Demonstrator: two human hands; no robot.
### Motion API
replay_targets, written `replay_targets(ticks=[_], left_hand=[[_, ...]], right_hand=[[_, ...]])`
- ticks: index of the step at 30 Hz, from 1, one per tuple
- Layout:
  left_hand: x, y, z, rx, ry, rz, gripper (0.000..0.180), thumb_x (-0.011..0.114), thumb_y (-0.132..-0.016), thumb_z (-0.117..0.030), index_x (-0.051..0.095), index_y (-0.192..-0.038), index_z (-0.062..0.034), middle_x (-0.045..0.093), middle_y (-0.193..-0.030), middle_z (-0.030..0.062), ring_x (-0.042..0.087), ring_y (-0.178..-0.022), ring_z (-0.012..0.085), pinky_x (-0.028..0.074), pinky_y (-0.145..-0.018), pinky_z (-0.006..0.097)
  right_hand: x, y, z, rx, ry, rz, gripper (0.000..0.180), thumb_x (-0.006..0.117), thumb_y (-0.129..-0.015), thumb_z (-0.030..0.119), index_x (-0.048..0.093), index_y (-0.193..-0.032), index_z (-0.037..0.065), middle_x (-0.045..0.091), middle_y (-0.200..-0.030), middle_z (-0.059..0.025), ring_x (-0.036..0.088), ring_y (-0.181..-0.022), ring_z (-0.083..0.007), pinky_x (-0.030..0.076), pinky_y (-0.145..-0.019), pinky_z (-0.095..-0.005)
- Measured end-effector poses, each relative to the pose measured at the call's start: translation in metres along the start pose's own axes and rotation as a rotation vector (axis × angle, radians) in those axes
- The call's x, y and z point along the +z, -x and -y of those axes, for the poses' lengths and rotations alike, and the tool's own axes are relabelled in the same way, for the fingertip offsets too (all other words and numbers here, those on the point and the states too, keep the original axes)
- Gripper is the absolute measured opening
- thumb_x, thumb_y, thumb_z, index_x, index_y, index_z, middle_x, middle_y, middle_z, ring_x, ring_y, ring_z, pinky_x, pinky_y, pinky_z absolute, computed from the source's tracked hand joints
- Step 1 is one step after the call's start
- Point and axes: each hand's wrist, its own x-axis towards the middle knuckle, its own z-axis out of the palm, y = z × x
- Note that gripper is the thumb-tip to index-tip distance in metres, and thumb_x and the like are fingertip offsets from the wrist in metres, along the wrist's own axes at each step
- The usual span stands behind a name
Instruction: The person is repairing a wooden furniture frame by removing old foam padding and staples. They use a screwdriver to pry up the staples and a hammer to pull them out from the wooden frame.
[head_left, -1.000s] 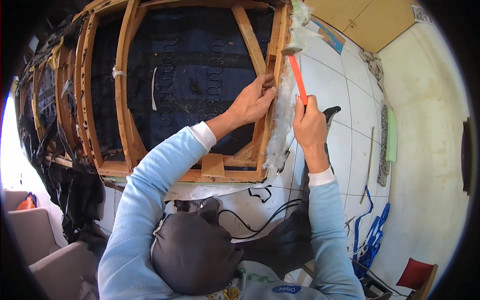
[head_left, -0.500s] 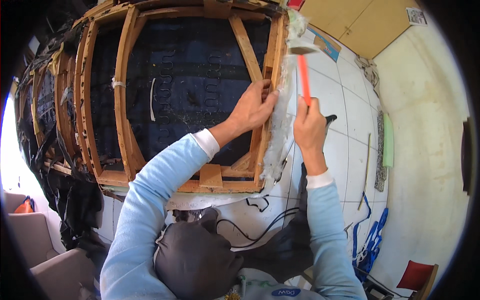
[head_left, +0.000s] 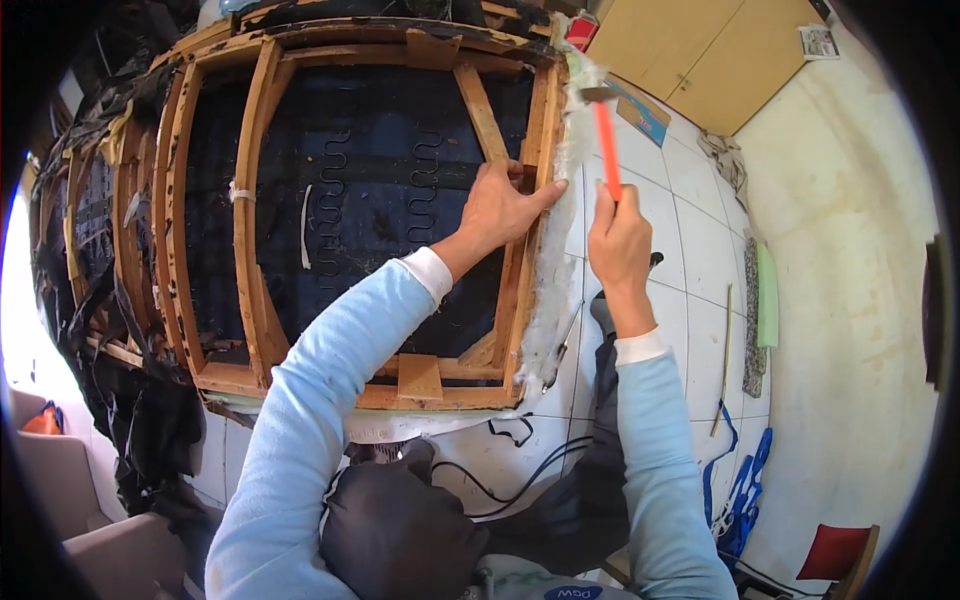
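An upturned wooden furniture frame (head_left: 250, 150) with dark cloth and wavy springs inside lies before me. My left hand (head_left: 500, 205) grips its right-hand rail (head_left: 540, 130), the thumb over the outer edge and the fingers toward the inside, partly hidden. White fluffy padding (head_left: 553, 275) runs along that rail's outer side. My right hand (head_left: 620, 240) is closed round the orange handle of a hammer (head_left: 607, 145). The hammer's head is at the padding near the far right corner; whether it touches cannot be told.
A tan cabinet (head_left: 700, 60) and a blue-and-brown box (head_left: 642, 115) stand at the far right. Black cables (head_left: 500, 500) lie on the tiled floor by my legs. Blue straps (head_left: 742, 500) lie at the right, near a red chair (head_left: 835, 552). Beige seating (head_left: 55, 480) is at the left.
The hammer has shifted slightly left, its head now nearer the padding. My left thumb now reaches out over the rail's edge. The view has shifted a little.
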Motion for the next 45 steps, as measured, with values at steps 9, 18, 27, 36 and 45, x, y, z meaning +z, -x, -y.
replay_targets(ticks=[9,18,27,36,45], left_hand=[[0.003,-0.008,0.001,-0.097,0.221,0.06,0.1,0.085,-0.087,-0.064,0.059,-0.14,0.0159,0.067,-0.134,0.0297,0.069,-0.123,0.0346,0.055,-0.106,0.041],[0.013,0.03,0.041,0.033,0.111,0.188,0.099,0.084,-0.089,-0.061,0.057,-0.145,0.0163,0.067,-0.135,0.0283,0.068,-0.113,0.028,0.055,-0.102,0.038],[0.013,0.039,0.043,0.061,0.093,0.168,0.1,0.086,-0.087,-0.062,0.057,-0.143,0.0158,0.066,-0.133,0.0267,0.067,-0.108,0.0266,0.057,-0.097,0.038],[0.007,0.045,0.044,0.03,0.086,0.23,0.106,0.086,-0.086,-0.064,0.054,-0.149,0.0148,0.064,-0.138,0.0277,0.065,-0.114,0.027,0.057,-0.099,0.04],[-0.005,0.049,0.047,0.023,0.107,0.282,0.107,0.089,-0.085,-0.06,0.051,-0.153,0.0127,0.063,-0.143,0.0269,0.066,-0.117,0.0288,0.056,-0.104,0.041]], right_hand=[[0.002,-0.002,-0.007,0.037,0.029,0.042,0.036,0.054,-0.114,0.037,0.059,-0.105,0.002,0.072,-0.08,-0.0313,0.07,-0.078,-0.0553,0.051,-0.065,-0.064],[-0.021,0.076,-0.024,0.002,-0.214,-0.12,0.024,0.059,-0.112,0.027,0.061,-0.109,0.003,0.068,-0.076,-0.0281,0.069,-0.075,-0.0515,0.051,-0.063,-0.0576],[-0.007,0.09,-0.028,-0.2,-0.128,-0.141,0.027,0.06,-0.112,0.028,0.06,-0.105,0.002,0.067,-0.072,-0.0258,0.068,-0.068,-0.0517,0.05,-0.06,-0.0572],[-0.001,0.091,-0.022,0.161,0.0,0.313,0.029,0.057,-0.114,0.028,0.061,-0.107,0.0,0.068,-0.076,-0.0275,0.071,-0.072,-0.0511,0.052,-0.061,-0.0538],[-0.004,0.09,-0.005,0.095,-0.101,0.163,0.024,0.058,-0.112,0.023,0.059,-0.106,-0.001,0.066,-0.071,-0.0268,0.069,-0.068,-0.0511,0.051,-0.059,-0.054]])
